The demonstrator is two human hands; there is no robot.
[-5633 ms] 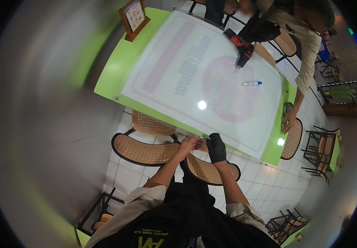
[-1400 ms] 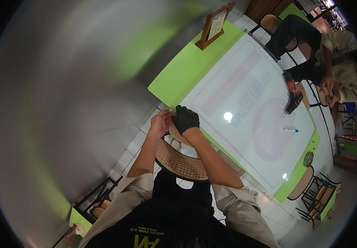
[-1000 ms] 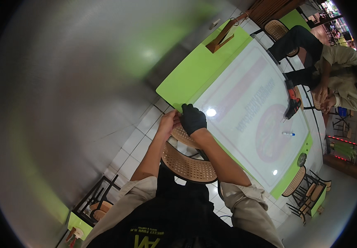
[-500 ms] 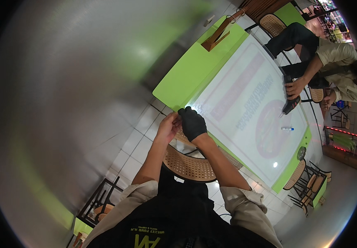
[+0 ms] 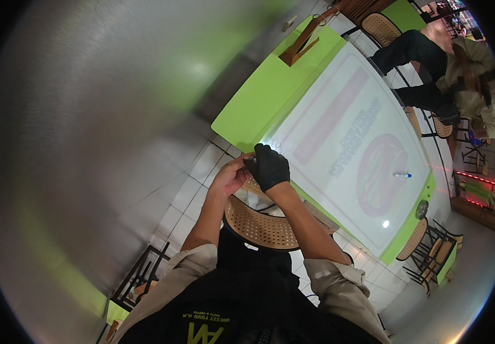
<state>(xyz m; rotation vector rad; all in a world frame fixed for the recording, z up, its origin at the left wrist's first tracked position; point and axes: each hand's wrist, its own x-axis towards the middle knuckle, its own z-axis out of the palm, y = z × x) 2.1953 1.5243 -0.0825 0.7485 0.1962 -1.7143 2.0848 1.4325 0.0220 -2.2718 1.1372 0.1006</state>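
My right hand [image 5: 270, 166] wears a black glove and hovers over the near corner of a green table [image 5: 259, 103], with its fingers curled under. My bare left hand [image 5: 231, 175] is pressed against it from the left, and its fingertips pinch at the glove's edge by the thumb. What lies between the two hands is hidden. Directly beneath them is a woven cane chair [image 5: 261, 226]. A large white printed sheet [image 5: 345, 143] covers most of the tabletop, and a blue-capped marker [image 5: 402, 175] lies on it far to the right.
A wooden sign stand [image 5: 305, 43] is at the table's far end. Another person [image 5: 459, 74] sits at the table's far right side. More cane chairs [image 5: 425, 252] line the right edge. Pale floor tiles [image 5: 190, 189] lie to my left.
My hands have risen from the chair back to the table corner and stay joined. The seated person's arm has drawn back from the sheet, and the dark object there is out of sight.
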